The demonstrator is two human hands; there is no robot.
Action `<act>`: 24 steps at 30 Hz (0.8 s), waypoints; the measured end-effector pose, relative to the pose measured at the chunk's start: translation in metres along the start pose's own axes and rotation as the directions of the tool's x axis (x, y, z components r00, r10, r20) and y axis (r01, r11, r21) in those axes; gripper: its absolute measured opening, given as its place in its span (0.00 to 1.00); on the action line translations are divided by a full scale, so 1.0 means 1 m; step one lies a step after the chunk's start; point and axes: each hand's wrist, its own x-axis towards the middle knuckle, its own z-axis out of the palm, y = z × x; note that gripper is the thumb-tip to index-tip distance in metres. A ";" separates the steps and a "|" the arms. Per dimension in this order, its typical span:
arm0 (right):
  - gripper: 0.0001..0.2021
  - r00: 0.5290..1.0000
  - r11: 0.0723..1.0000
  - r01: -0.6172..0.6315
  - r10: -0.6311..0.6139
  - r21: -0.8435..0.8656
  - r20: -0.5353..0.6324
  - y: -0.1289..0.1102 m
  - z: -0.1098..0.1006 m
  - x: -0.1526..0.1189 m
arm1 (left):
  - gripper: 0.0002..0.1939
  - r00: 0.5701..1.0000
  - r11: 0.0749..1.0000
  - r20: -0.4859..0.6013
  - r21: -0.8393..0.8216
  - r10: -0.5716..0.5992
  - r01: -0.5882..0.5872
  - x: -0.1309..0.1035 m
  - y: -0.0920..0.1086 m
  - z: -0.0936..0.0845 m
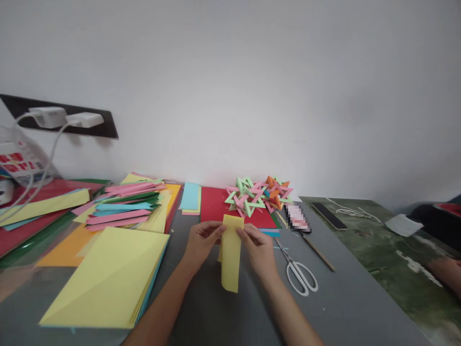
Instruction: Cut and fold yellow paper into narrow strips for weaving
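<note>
A strip of yellow paper point(231, 259) hangs between my two hands above the grey table, curling at its lower end. My left hand point(206, 238) pinches the strip's upper left edge between thumb and fingers. On the other side, my right hand point(258, 244) pinches its upper right edge. The top of the strip looks folded over between the thumbs. Behind my hands stand folded paper star shapes, one green and pink point(246, 196), one with orange point(276, 191). White-handled scissors point(301, 278) lie to the right of my right hand.
A stack of yellow sheets point(108, 278) lies on the left, with cut coloured strips point(126, 206) behind it. Red paper point(212, 206) lies under the stars. A thin stick point(319, 252) lies on the right. Chargers with cables point(86, 119) are plugged into the wall. A person's hand point(446, 269) shows far right.
</note>
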 end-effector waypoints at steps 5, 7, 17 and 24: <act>0.12 0.999 0.996 0.043 -0.042 -0.073 0.010 -0.003 -0.001 0.000 | 0.11 1.000 1.000 -0.017 -0.009 0.004 -0.004 0.000 0.000 0.001; 0.12 0.999 0.995 0.052 -0.050 -0.086 0.018 -0.003 -0.001 0.000 | 0.12 1.000 1.000 -0.015 -0.014 0.002 -0.003 0.000 0.000 0.001; 0.13 0.998 0.992 0.066 -0.066 -0.106 0.004 -0.004 0.000 -0.002 | 0.15 0.997 0.997 0.063 -0.056 0.048 -0.044 0.001 -0.003 0.000; 0.13 0.997 0.991 0.078 -0.077 -0.111 0.014 -0.004 0.001 -0.003 | 0.12 0.991 0.991 0.003 -0.010 0.136 -0.136 0.004 -0.008 -0.001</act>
